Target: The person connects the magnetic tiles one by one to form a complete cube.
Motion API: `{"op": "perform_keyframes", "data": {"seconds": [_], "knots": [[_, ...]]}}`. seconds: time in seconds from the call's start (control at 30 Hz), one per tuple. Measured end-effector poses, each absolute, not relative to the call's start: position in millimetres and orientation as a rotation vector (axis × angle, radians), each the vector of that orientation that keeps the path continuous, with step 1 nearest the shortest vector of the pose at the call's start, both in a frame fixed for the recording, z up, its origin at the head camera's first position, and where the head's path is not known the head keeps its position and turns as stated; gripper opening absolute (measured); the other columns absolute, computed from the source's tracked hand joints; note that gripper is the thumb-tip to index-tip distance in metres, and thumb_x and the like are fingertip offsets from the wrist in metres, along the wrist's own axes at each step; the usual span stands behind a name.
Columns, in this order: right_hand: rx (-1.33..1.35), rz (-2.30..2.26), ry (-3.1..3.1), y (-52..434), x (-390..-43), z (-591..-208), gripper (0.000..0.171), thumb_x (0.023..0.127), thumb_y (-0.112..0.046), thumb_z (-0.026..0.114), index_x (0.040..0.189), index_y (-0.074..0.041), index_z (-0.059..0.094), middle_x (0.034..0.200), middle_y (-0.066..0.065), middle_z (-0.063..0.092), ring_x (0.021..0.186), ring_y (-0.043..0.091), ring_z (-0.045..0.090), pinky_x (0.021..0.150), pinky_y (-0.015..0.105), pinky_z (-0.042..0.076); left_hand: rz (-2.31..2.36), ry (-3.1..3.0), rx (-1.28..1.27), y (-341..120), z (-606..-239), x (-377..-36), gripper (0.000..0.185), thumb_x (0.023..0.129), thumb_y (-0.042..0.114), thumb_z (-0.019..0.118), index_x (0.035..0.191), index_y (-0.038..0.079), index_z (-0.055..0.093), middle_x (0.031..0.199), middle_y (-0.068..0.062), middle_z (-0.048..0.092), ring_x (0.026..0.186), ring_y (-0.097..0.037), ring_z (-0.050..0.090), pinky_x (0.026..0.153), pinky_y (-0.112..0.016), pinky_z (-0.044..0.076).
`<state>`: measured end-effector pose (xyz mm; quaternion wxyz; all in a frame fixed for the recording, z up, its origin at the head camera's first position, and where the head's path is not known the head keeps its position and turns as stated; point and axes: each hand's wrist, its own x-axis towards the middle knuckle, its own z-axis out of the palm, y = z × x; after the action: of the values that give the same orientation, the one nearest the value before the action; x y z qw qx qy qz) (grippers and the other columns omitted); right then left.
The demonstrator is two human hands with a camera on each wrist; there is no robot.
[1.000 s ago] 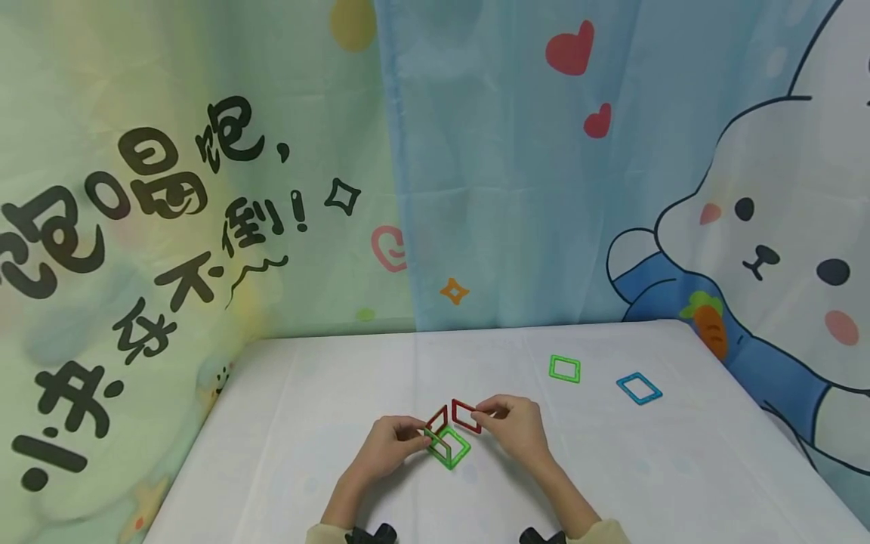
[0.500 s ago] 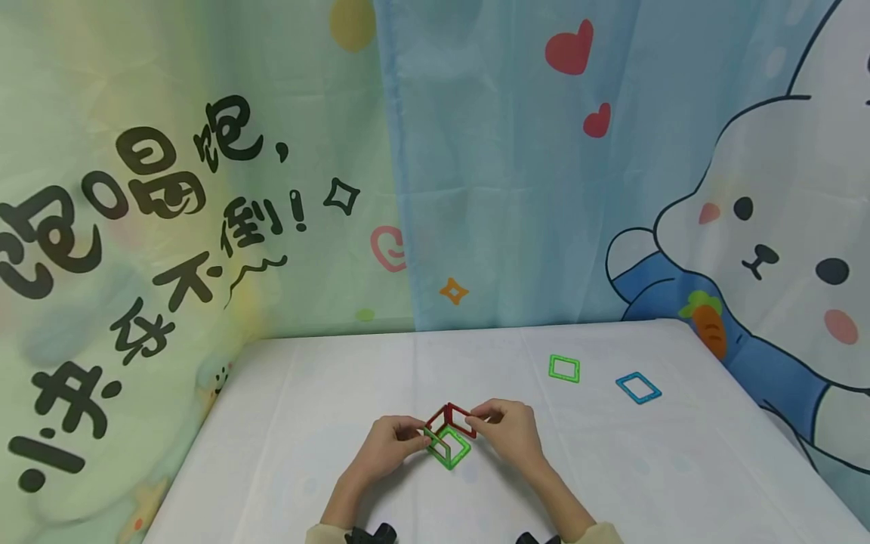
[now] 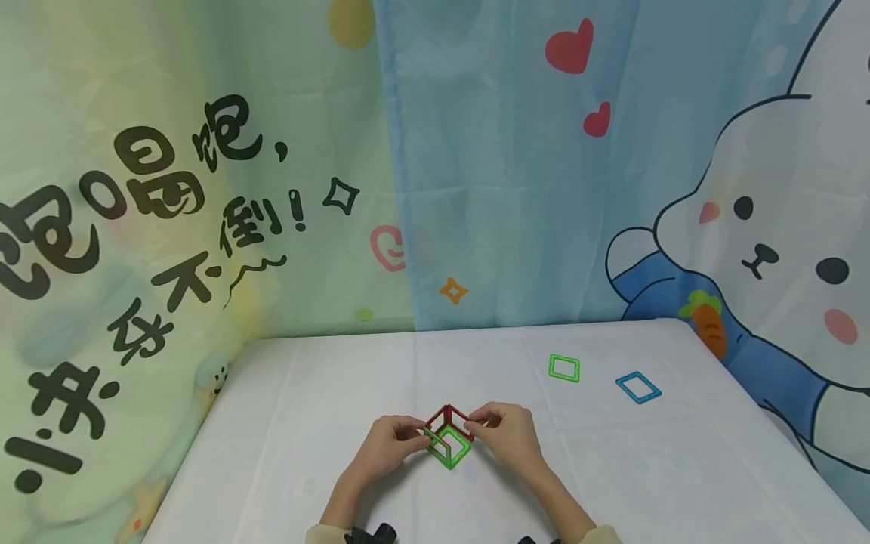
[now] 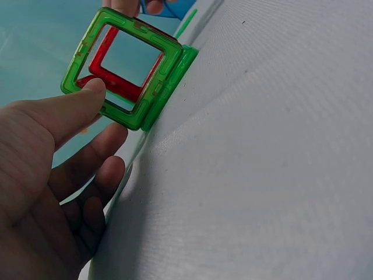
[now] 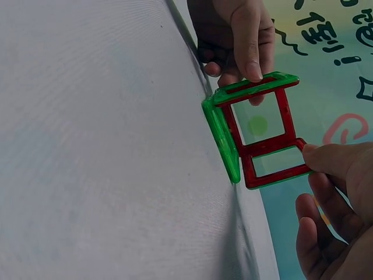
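A green square magnetic tile (image 3: 461, 458) lies flat on the white table, with three more tiles standing on its edges. In the left wrist view, my left hand (image 4: 70, 140) pinches the upright green tile (image 4: 166, 73), its thumb on the frame near one corner. A red tile (image 5: 284, 111) stands at the back left, edge against the second red tile (image 5: 277, 178) at the back right. That second red tile is pinched at its outer edge between the thumb and fingers of my right hand (image 5: 338, 198). The standing tiles form an open-topped box with one side open toward the right front.
Farther back on the white table (image 3: 306, 393), a loose green tile (image 3: 564, 379) lies flat. To its right is a blue tile (image 3: 649, 397). A printed curtain (image 3: 489, 189) hangs behind the table's far edge.
My right hand has moved left and slightly down with its red tile, which now meets the other red tile at a corner. My left hand has stayed in place.
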<state>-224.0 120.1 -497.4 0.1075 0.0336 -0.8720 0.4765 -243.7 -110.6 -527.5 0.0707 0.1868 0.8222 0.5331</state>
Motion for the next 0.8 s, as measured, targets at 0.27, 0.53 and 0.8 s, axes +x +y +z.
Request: {"op": "perform_keyframes", "data": {"seconds": [0.27, 0.53, 0.8], "knots": [[0.111, 1.395, -2.548, 124.6, -223.6, -496.5, 0.013, 0.074, -0.004, 0.083, 0.074, -0.014, 0.074, 0.065, -0.008, 0.064, 0.06, 0.01, 0.056, 0.056, 0.025, 0.044, 1.592, 2.476, 0.583, -104.9, -524.1, -247.1, 0.026, 0.087, 0.022, 0.075, 0.105, 0.004, 0.073, 0.081, 0.004, 0.068, 0.073, -0.013, 0.061, 0.064, -0.027, 0.047], [0.135, 1.412, -2.563, 122.1, -219.0, -498.7, 0.014, 0.074, -0.005, 0.083, 0.076, -0.014, 0.072, 0.069, -0.008, 0.066, 0.058, 0.009, 0.055, 0.054, 0.024, 0.044, 1.588, 2.461, 0.552, -108.5, -527.5, -241.7, 0.026, 0.086, 0.021, 0.076, 0.104, 0.003, 0.073, 0.079, 0.002, 0.068, 0.07, -0.013, 0.059, 0.06, -0.025, 0.046], [0.14, 1.404, -2.559, 122.3, -217.0, -497.0, 0.016, 0.073, -0.002, 0.083, 0.08, -0.012, 0.071, 0.071, -0.006, 0.066, 0.058, 0.009, 0.055, 0.055, 0.024, 0.044, 1.579, 2.436, 0.587, -110.9, -526.6, -241.4, 0.032, 0.085, 0.025, 0.077, 0.109, 0.004, 0.072, 0.084, 0.003, 0.068, 0.07, -0.013, 0.061, 0.058, -0.026, 0.048]]}}
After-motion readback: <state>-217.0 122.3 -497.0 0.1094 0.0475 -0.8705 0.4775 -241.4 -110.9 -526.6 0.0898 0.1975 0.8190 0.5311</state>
